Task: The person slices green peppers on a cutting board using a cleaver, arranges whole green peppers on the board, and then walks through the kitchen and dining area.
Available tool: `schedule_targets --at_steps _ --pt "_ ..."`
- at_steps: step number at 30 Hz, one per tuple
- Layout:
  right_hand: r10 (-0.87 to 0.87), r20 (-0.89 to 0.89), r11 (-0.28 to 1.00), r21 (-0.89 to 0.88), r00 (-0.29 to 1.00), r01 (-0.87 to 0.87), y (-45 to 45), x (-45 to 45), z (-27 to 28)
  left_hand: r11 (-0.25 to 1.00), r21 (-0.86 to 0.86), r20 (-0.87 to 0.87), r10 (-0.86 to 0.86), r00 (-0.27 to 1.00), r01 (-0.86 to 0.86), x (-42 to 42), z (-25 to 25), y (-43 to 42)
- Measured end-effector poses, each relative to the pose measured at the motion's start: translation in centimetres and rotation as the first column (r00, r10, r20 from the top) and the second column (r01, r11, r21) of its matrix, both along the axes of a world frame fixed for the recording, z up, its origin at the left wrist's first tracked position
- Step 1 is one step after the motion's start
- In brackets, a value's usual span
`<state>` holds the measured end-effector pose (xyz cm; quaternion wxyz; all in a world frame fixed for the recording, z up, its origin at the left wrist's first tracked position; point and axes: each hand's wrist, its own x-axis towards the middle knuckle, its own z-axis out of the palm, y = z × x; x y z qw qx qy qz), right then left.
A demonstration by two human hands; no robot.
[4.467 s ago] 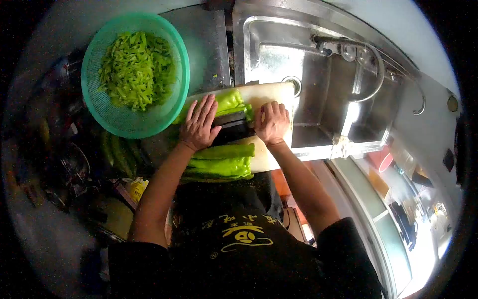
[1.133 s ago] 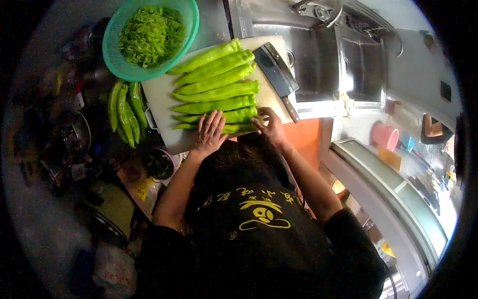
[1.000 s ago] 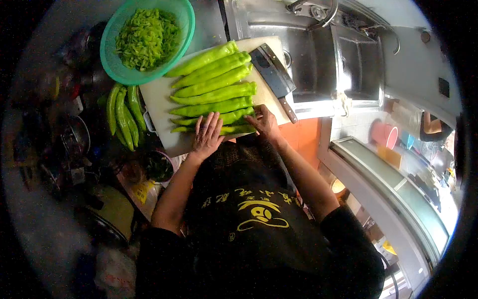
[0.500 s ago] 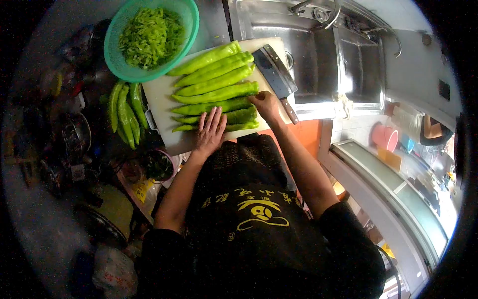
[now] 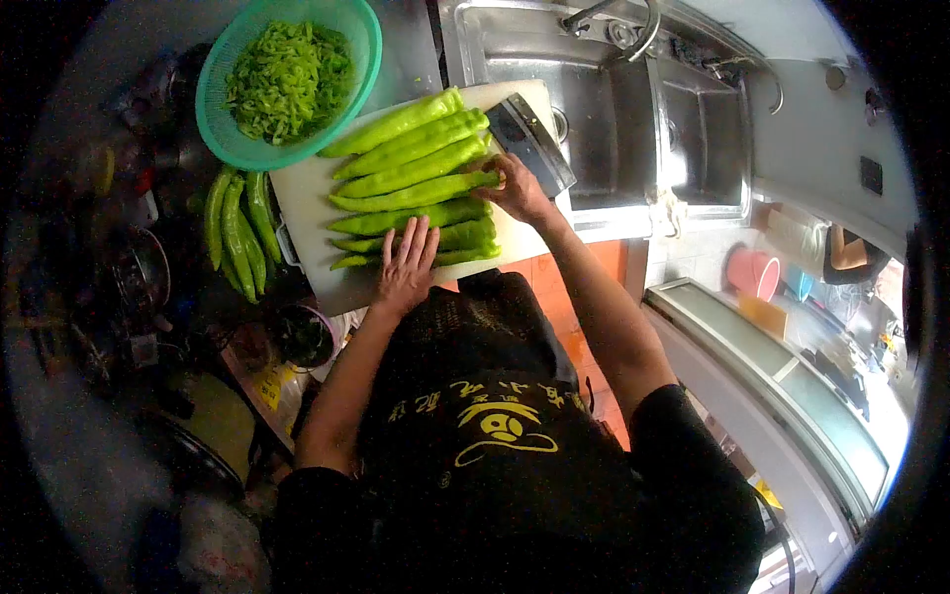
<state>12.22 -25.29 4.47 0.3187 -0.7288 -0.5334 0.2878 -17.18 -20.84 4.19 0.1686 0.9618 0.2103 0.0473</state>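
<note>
Long green peppers (image 5: 411,163) lie side by side in a row on a white cutting board (image 5: 302,198). My left hand (image 5: 404,277) rests with fingers stretched out over the lower peppers nearest my body. At the stem end of a middle pepper (image 5: 416,192), my right hand (image 5: 517,190) has its fingers closed in a pinch. A cleaver (image 5: 532,144) lies flat at the board's right side, its blade beyond my right hand, which with the forearm hides the handle.
A green colander (image 5: 374,59) of sliced green pepper stands at the board's upper left. More whole peppers (image 5: 236,233) lie left of the board. A steel double sink (image 5: 604,129) with a faucet (image 5: 648,30) is at the upper right. A pink bucket (image 5: 754,272) sits farther right.
My right hand has moved up the row from a lower pepper's end to the end of a middle one. My left hand stays on the lower peppers. The whole view has shifted slightly.
</note>
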Motion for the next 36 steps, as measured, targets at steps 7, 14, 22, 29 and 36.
schedule_targets --at_steps 7,14,22,29,36 --pt "-0.219 -0.656 0.967 -0.247 0.723 0.069 -0.1 -1.0 5.2 0.988 0.138 0.175 0.049 0.983 -0.074 -0.8 -1.1 -1.1" --pt "-0.393 -0.816 0.915 -0.393 0.423 0.092 -8.2 -4.8 3.3 0.965 0.259 0.035 0.040 0.999 -0.048 -0.4 0.6 -1.0" --pt "-0.113 -0.305 0.942 -0.335 0.946 0.004 -7.4 -5.6 5.0 0.954 0.301 -0.158 0.052 0.986 -0.002 0.8 2.0 -0.7" --pt "0.023 0.371 0.997 0.065 0.928 -0.050 0.2 -2.4 6.7 0.948 0.311 -0.105 -0.034 0.994 0.065 0.9 1.5 0.1" --pt "0.452 0.652 0.860 -0.137 0.608 -0.492 6.3 -3.3 1.2 0.949 0.292 -0.142 -0.078 0.987 0.117 0.9 1.1 0.4"
